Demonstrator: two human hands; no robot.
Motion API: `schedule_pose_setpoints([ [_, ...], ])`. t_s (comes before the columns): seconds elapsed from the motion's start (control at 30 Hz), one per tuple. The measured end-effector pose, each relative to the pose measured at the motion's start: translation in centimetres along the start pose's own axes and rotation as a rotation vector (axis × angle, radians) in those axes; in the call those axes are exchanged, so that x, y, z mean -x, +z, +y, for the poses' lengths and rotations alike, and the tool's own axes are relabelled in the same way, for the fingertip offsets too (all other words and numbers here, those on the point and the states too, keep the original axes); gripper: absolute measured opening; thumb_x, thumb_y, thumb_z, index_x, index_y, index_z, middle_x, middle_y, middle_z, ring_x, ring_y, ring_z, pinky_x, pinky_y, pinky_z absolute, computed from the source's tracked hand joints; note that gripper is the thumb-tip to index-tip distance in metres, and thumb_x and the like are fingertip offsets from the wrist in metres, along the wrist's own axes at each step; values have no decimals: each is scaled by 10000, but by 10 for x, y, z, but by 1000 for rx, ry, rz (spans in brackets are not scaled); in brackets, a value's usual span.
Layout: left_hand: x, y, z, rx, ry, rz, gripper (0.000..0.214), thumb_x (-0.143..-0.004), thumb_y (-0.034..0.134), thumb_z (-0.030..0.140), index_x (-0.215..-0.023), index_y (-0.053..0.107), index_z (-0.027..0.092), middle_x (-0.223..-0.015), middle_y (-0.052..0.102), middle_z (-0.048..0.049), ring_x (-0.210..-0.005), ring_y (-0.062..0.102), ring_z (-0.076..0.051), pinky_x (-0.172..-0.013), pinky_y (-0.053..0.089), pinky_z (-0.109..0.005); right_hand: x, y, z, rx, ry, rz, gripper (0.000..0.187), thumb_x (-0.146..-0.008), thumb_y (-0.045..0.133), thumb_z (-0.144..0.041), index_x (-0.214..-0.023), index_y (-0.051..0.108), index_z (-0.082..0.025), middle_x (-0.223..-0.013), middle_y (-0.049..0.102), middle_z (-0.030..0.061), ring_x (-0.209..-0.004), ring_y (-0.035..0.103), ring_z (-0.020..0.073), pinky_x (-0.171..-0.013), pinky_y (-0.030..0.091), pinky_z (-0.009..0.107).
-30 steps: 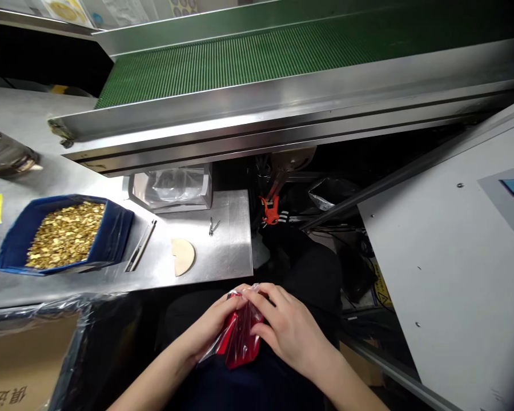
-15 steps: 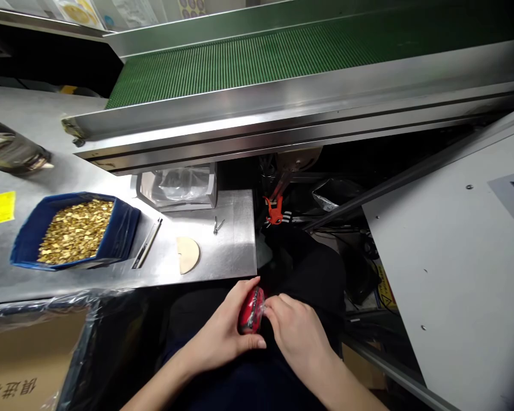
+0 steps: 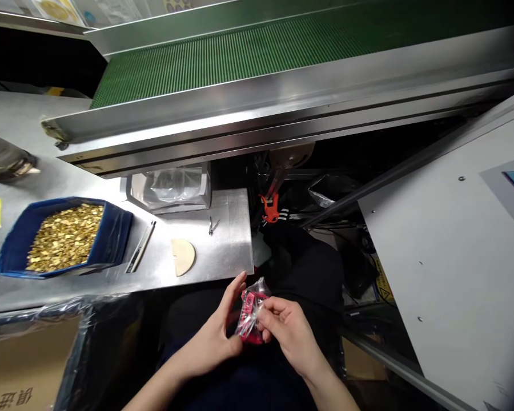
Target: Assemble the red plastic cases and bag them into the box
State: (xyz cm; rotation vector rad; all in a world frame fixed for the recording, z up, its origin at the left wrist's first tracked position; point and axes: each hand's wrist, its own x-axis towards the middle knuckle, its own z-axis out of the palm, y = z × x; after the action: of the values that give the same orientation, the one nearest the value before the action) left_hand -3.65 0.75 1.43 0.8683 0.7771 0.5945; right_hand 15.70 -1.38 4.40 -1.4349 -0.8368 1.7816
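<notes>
Over my lap, both hands are at a small red item in a clear plastic bag [image 3: 250, 321]; what the item is I cannot make out. My left hand [image 3: 216, 331] cups the packet from the left, its thumb below and a finger reaching past the top, the other fingers partly hidden. From the right, my right hand [image 3: 285, 328] pinches the crinkled plastic between thumb and fingers. The metal worktop [image 3: 229, 251] ends just above my hands. On it lie a semicircular pale disc [image 3: 183, 257] and nail clippers [image 3: 213, 226].
A blue bin [image 3: 115, 234] holds many small gold-coloured pieces, with a utility knife [image 3: 141, 246] beside it. Behind stand a plastic-lined grey tray [image 3: 208, 191] and a green conveyor belt [image 3: 223, 57]. A cardboard box [image 3: 25, 365] is lower left, a white panel [image 3: 454, 240] right.
The bagged red item has turned, showing more of its face and loose plastic at its top. My right hand has shifted slightly down onto the plastic. The whole view has shifted a little.
</notes>
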Motion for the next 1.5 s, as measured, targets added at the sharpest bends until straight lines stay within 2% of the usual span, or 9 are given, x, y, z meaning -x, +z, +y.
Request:
schedule_pose_setpoints([
  [0.1,3,-6,4,434,-191,-119,962,-854,313,886,-1597,327,276,-1630,377,-180,-1440,419,-400,-1146,361,-589,6,-3,-16,322,-187,-17,242,-975,649,-388,-877,748,-189,-811,712,25,-721,647,153,-680,514,251],
  [0.37,7,-4,1,612,-205,-66,975,-810,788,234,-1599,249,427,-1484,564,-69,-1146,648,-246,-942,491,-372,1,-4,-27,483,-243,-141,228,-977,596,-150,-829,752,-227,-951,703,2,-864,672,160,-795,512,253],
  [0.53,7,7,-2,674,-170,-12,872,-789,822,244,-1542,396,356,-1399,622,-85,-1222,621,-279,-986,487,-383,2,5,-21,500,-176,12,108,-896,703,-127,-890,717,-234,-859,644,-30,-741,603,137,-678,467,236],
  [0.77,2,12,-12,714,-112,224,553,-895,752,405,-1400,537,331,-1223,684,-54,-1034,663,-220,-951,510,-400,6,3,-21,638,-320,-113,236,-955,683,-203,-1178,706,-278,-1157,690,16,-1076,611,205,-969,465,326],
  [0.9,2,12,-13,497,-123,263,693,-877,714,585,-1464,446,332,-1309,640,-111,-1106,647,-281,-924,521,-420,4,5,-15,713,-384,9,253,-854,747,-106,-1055,685,-247,-1049,698,2,-1000,596,207,-918,449,337],
  [1.03,13,-4,3,-184,138,452,998,-718,872,558,-1544,333,406,-1634,348,-105,-1447,396,-388,-1179,347,-540,4,5,-26,744,-370,-15,213,-798,693,-46,-915,654,-220,-910,669,-11,-900,578,192,-873,433,336],
  [1.17,35,-12,43,-830,335,39,524,-911,741,255,-1380,567,411,-1470,568,-32,-1388,470,-291,-1196,354,-458,-1,7,-34,645,-232,-241,112,-798,692,-115,-838,653,-212,-897,637,-4,-901,582,192,-841,446,312],
  [1.23,49,-7,59,-873,311,-25,388,-975,573,135,-1320,591,312,-1264,676,-59,-1246,563,-236,-1111,447,-383,-5,11,-29,532,-153,-323,23,-849,693,-208,-847,671,-210,-879,618,-1,-871,580,186,-818,453,302],
  [1.5,112,1,77,-971,109,277,276,-848,543,45,-1075,556,201,-1078,637,-109,-1025,568,-266,-870,539,-370,-21,50,-25,360,-63,-743,576,-943,485,-743,-983,777,-248,-1067,580,81,-958,632,239,-879,538,355],
])
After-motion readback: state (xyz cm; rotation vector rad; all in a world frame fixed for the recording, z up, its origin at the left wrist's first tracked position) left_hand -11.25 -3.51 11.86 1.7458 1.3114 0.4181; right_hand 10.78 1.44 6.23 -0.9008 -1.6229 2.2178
